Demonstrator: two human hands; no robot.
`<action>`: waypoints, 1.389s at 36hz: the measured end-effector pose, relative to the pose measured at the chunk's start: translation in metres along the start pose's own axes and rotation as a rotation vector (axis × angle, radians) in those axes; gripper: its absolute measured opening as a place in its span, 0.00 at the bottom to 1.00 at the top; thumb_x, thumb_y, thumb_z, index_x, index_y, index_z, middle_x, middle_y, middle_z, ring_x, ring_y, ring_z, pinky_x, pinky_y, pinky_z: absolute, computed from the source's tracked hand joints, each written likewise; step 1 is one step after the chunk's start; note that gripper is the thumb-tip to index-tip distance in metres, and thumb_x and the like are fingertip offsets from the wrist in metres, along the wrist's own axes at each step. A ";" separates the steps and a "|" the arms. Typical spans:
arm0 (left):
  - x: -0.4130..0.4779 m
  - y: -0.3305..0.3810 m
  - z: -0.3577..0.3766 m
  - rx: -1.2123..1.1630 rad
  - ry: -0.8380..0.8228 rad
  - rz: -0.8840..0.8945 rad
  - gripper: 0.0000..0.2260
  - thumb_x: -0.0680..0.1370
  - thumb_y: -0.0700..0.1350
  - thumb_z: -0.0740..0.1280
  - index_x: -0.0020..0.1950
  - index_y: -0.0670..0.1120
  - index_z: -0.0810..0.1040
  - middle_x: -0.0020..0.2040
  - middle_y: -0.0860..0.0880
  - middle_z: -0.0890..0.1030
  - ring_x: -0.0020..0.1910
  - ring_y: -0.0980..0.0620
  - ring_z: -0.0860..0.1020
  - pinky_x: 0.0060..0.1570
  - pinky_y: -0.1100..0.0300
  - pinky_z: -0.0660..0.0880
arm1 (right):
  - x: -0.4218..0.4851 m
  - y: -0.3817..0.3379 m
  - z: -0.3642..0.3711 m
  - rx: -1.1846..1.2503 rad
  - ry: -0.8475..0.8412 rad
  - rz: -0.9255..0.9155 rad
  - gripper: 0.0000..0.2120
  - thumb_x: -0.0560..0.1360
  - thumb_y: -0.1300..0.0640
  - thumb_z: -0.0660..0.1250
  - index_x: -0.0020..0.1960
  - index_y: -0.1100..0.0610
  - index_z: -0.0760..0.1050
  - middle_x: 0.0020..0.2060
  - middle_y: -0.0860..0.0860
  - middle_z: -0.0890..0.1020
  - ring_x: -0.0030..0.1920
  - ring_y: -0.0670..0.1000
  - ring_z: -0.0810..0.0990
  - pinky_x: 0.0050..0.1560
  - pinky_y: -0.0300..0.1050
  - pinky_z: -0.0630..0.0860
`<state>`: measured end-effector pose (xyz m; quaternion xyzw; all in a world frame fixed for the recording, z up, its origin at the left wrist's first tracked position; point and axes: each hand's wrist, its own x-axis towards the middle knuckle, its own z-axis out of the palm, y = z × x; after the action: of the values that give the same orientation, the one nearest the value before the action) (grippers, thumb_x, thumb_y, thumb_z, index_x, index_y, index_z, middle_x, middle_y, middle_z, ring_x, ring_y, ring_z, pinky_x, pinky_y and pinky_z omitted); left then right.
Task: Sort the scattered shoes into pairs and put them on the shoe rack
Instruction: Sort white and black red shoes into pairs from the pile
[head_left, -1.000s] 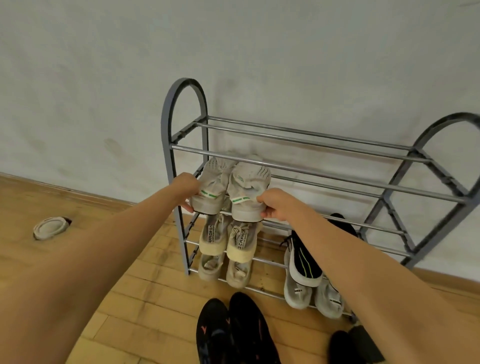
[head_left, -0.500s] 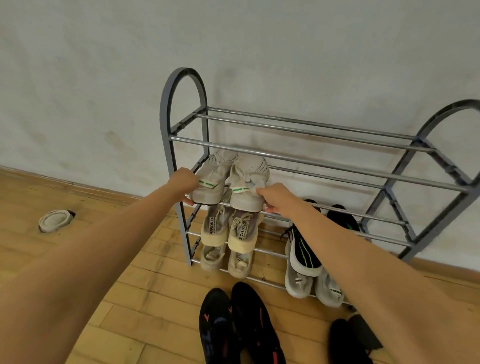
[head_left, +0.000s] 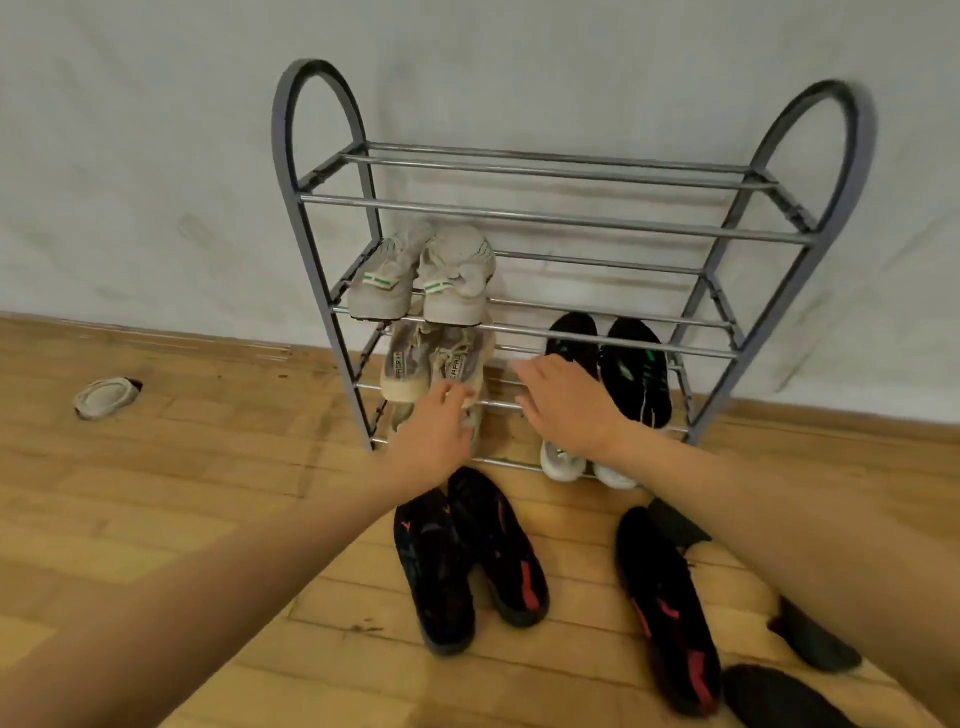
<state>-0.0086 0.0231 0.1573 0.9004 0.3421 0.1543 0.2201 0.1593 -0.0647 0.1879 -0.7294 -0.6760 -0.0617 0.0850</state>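
Observation:
The grey metal shoe rack (head_left: 519, 218) stands against the wall. A pair of grey sneakers with green tabs (head_left: 421, 280) rests on its second shelf at the left. Below them sits a beige pair (head_left: 431, 364); a black pair with green marks (head_left: 634, 369) is on the right of that shelf. White shoes (head_left: 563, 465) show on the bottom shelf. My left hand (head_left: 436, 436) and my right hand (head_left: 566, 405) hover in front of the lower shelves, fingers apart, holding nothing. A black-and-red pair (head_left: 467, 556) lies on the floor just below my hands.
Another black-and-red shoe (head_left: 667, 608) and dark shoes (head_left: 810, 644) lie on the wooden floor at the right. A lone light shoe (head_left: 106, 397) lies far left near the skirting. The rack's top shelf holds nothing.
Both hands have let go of the grey sneakers, which stay on the second shelf, and have drawn back and down. The view has tilted down and shifted right.

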 end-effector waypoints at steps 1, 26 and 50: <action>-0.007 -0.001 0.013 0.055 -0.042 0.050 0.20 0.77 0.41 0.62 0.69 0.44 0.67 0.69 0.46 0.66 0.66 0.45 0.68 0.60 0.54 0.70 | -0.012 0.001 0.007 -0.062 -0.009 -0.064 0.21 0.80 0.55 0.56 0.71 0.60 0.63 0.63 0.57 0.74 0.63 0.57 0.71 0.59 0.50 0.67; -0.090 -0.134 0.201 -0.465 -0.152 -0.972 0.27 0.75 0.35 0.64 0.71 0.38 0.56 0.67 0.37 0.65 0.64 0.38 0.69 0.61 0.47 0.72 | -0.089 0.005 0.260 0.753 -0.765 0.537 0.19 0.74 0.53 0.66 0.63 0.55 0.71 0.57 0.54 0.78 0.54 0.53 0.77 0.50 0.41 0.71; -0.091 -0.055 0.239 -0.440 -0.367 -0.637 0.24 0.76 0.31 0.58 0.72 0.42 0.61 0.67 0.42 0.67 0.67 0.42 0.66 0.67 0.49 0.67 | -0.210 0.023 0.215 0.769 -0.737 1.028 0.11 0.74 0.51 0.67 0.51 0.57 0.73 0.43 0.51 0.79 0.44 0.51 0.79 0.41 0.43 0.76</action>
<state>-0.0022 -0.0719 -0.0866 0.6939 0.5171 -0.0146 0.5009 0.1606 -0.2267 -0.0661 -0.8462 -0.2076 0.4758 0.1203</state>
